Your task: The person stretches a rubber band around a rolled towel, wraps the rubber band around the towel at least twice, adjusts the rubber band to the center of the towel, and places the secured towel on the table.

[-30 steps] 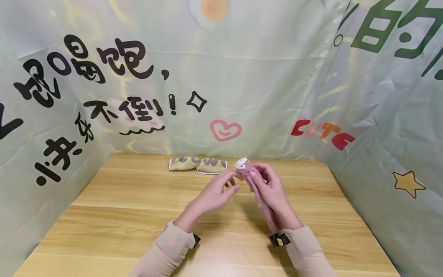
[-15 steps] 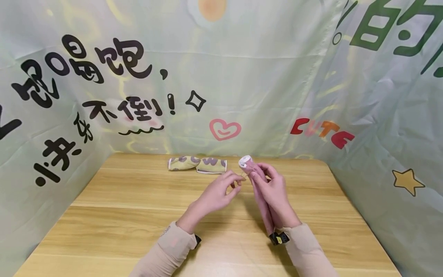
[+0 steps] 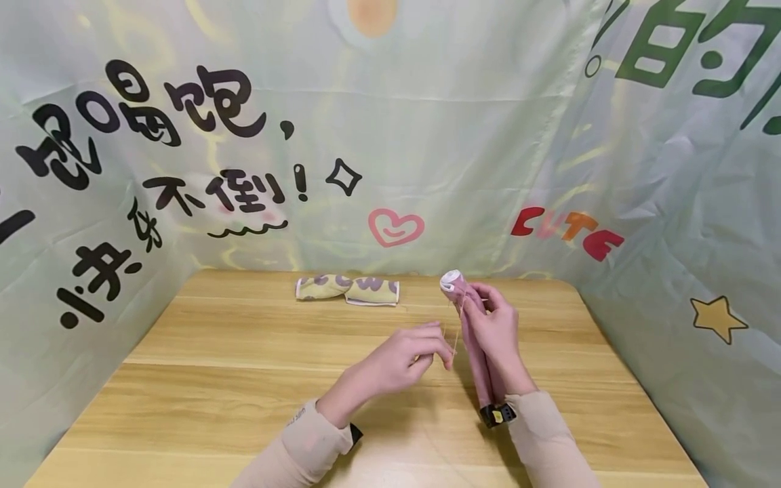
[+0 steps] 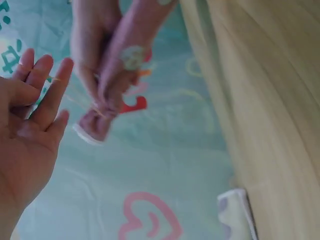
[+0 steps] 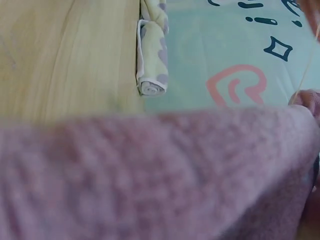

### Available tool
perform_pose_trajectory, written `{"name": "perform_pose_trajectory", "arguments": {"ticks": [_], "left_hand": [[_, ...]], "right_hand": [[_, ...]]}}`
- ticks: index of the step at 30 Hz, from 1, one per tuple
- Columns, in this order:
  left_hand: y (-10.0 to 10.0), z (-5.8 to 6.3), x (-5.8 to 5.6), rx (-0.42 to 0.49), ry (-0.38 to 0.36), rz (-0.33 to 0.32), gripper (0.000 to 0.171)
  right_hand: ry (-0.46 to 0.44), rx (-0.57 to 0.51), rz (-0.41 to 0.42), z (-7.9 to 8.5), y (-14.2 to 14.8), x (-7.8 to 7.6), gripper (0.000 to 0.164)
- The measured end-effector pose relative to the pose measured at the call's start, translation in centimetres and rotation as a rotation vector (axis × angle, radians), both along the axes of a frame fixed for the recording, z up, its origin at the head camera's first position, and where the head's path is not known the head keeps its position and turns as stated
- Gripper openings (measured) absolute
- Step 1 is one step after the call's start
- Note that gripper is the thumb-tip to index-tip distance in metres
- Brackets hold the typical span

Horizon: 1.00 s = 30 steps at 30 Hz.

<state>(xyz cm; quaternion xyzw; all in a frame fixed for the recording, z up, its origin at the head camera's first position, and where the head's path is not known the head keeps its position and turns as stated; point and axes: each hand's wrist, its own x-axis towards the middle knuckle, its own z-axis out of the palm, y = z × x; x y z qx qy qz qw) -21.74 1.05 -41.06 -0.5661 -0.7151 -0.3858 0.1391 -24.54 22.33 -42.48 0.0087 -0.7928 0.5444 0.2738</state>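
Band, thin and pale, now spans the gap between left fingers and pink towel. Change over the last half second: left hand has drawn back from the towel's rolled end, toward the body; right hand and towel have shifted slightly to the right. Left fingers: slightly parted, nearly straight in left wrist view, band across their tips. Right fingers: pinching the towel just below its rolled end, the rest trailing beside the palm toward the wrist. Yellow towel lies rolled on the table, beyond the left fingertips, unmoved. Judged: band under tension, wrapping unfinished; whether it circles the towel fully, cannot tell
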Motion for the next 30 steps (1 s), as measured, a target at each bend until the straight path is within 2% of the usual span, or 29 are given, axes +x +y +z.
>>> {"name": "perform_pose_trajectory", "arguments": {"ticks": [5, 9, 11, 13, 15, 17, 22, 25, 27, 29, 30], "left_hand": [[-0.1, 0.6, 0.3, 0.047, 0.024, -0.068, 0.046], [-0.2, 0.5, -0.2, 0.143, 0.005, -0.119, 0.033], [-0.3, 0.3, -0.5, 0.184, 0.004, -0.122, 0.03], [-0.4, 0.0, -0.8, 0.206, 0.036, -0.103, 0.037], [-0.3, -0.2, -0.8, 0.196, 0.114, -0.059, 0.049], [-0.2, -0.1, -0.6, 0.159, 0.229, 0.001, 0.06], [0.5, 0.5, 0.4, 0.032, 0.528, 0.115, 0.082], [1.0, 0.7, 1.0, -0.015, 0.66, 0.2, 0.094], [1.3, 0.7, 1.5, -0.053, 0.682, 0.26, 0.106], [1.6, 0.6, 2.0, -0.126, 0.641, 0.315, 0.121], [1.7, 0.4, 2.2, -0.165, 0.597, 0.333, 0.129]], "right_hand": [[-0.017, 0.018, 0.058, 0.2, -0.7, 0.3, 0.026], [0.028, 0.065, 0.119, 0.2, -1.8, 0.8, 0.025], [0.055, 0.095, 0.132, 0.2, -2.3, 1.0, 0.026], [0.077, 0.109, 0.151, 0.0, -2.7, 1.2, 0.025], [0.095, 0.117, 0.167, -0.1, -3.0, 1.3, 0.025], [0.112, 0.123, 0.177, -0.2, -3.2, 1.4, 0.025], [0.117, 0.122, 0.178, 0.0, -3.8, 1.7, 0.023], [0.094, 0.111, 0.162, 0.1, -3.9, 1.8, 0.023], [0.098, 0.101, 0.143, 0.2, -3.8, 1.8, 0.023], [0.12, 0.119, 0.118, 0.1, -3.5, 1.7, 0.023], [0.137, 0.125, 0.108, 0.0, -3.3, 1.6, 0.023]]}}
